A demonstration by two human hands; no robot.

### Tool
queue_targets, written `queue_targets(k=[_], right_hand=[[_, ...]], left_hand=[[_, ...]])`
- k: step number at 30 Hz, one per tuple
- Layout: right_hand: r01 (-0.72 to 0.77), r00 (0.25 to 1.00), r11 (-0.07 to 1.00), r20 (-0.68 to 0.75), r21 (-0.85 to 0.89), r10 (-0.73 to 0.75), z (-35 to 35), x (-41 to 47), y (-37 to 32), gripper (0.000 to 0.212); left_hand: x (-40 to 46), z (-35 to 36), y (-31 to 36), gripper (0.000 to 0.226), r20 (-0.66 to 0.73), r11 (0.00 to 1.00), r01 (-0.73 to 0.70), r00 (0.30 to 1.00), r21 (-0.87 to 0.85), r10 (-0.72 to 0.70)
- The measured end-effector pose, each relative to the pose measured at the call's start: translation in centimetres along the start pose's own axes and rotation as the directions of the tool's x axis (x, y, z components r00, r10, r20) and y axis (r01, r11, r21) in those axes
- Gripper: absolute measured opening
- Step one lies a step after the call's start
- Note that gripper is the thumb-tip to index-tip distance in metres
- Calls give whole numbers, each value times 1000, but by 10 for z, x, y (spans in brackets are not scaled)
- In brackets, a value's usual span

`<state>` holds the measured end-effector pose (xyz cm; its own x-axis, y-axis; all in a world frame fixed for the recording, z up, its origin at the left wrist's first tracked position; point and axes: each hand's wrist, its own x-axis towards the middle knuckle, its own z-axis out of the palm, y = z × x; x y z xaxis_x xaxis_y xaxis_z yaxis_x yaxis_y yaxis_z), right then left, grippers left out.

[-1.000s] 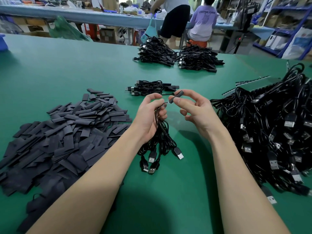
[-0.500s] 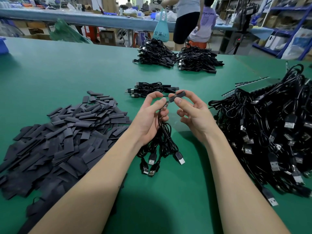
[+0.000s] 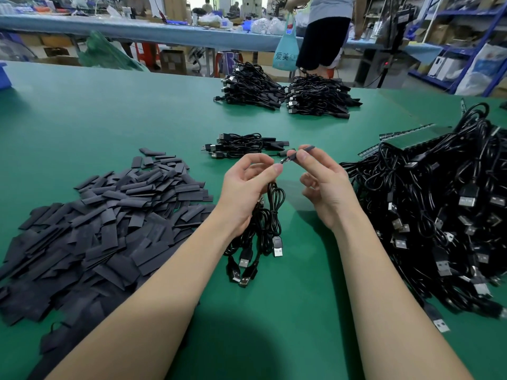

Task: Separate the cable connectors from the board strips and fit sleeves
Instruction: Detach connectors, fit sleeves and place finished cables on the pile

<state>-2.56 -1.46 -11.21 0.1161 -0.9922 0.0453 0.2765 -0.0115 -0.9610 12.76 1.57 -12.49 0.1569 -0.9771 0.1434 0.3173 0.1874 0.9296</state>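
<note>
**Sleeve pinched at a cable end, mid-frame**

While the right hand (image 3: 326, 182) pinches a black sleeve (image 3: 300, 152) at centre frame, the left hand (image 3: 247, 187) pinches the cable end meeting it and grips a hanging cable bundle (image 3: 260, 234). Loose sleeves (image 3: 104, 229) are heaped at lower left; tangled cables (image 3: 444, 215) fill the right edge of the green table (image 3: 109, 119).

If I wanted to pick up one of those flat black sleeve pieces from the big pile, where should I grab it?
Probably one at the far edge of the sleeve pile, like the loose sleeve lying apart. Come from above and pinch its two long edges: it lies flat and thin on the green table, so only the narrow sides offer grip.
</note>
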Motion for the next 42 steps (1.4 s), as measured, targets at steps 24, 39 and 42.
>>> queue_targets(k=[24, 39, 42], right_hand=[[48, 999, 992, 8, -120, -47, 6, -5, -1, 28], [85, 996, 987, 8, -134, -84, 12, -8, 0, 27], [99, 987, 994, -121, -51, -105, 15, -4, -2, 26]], left_hand=[[-1, 2, -3, 20, 28, 985, -111, 994, 131, 108], [-1, 3, -1, 19, -25, 988, -47, 998, 145, 52], [-1, 5, -1, 21, -28, 965, -36, 999, 258, 45]])
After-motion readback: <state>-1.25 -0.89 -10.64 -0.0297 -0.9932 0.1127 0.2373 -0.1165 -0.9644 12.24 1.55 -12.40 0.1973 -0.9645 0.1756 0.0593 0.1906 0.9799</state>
